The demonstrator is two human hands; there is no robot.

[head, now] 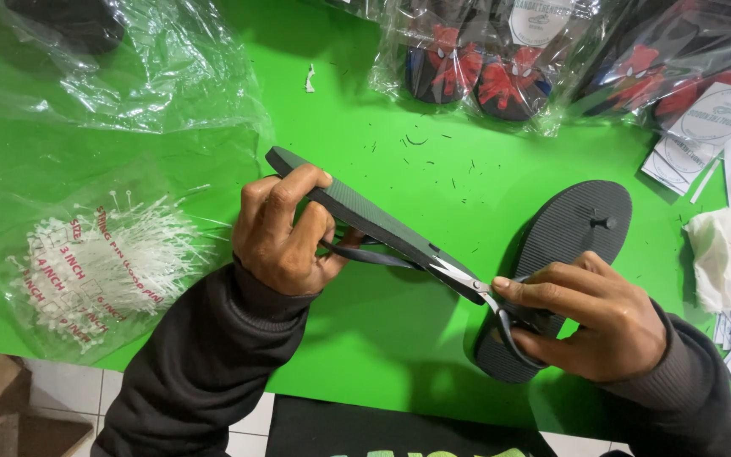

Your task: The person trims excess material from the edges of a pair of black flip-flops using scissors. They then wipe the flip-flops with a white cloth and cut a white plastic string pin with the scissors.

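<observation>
My left hand (285, 233) grips a black flip-flop (374, 224) held on edge above the green table, sole side toward the far side, with its strap showing under my palm. My right hand (594, 317) holds a pair of scissors (480, 292) by the dark handles. The blades touch the near end of the held flip-flop. A second black flip-flop (573, 228) lies sole up on the table beneath my right hand, its strap plug visible near the toe.
A clear bag of white plastic tag pins (103, 262) lies at the left on the green table (382, 338). Bagged flip-flops with red and black print (475, 72) sit along the far edge. Paper tags (704, 135) and a white cloth (717, 254) are at the right.
</observation>
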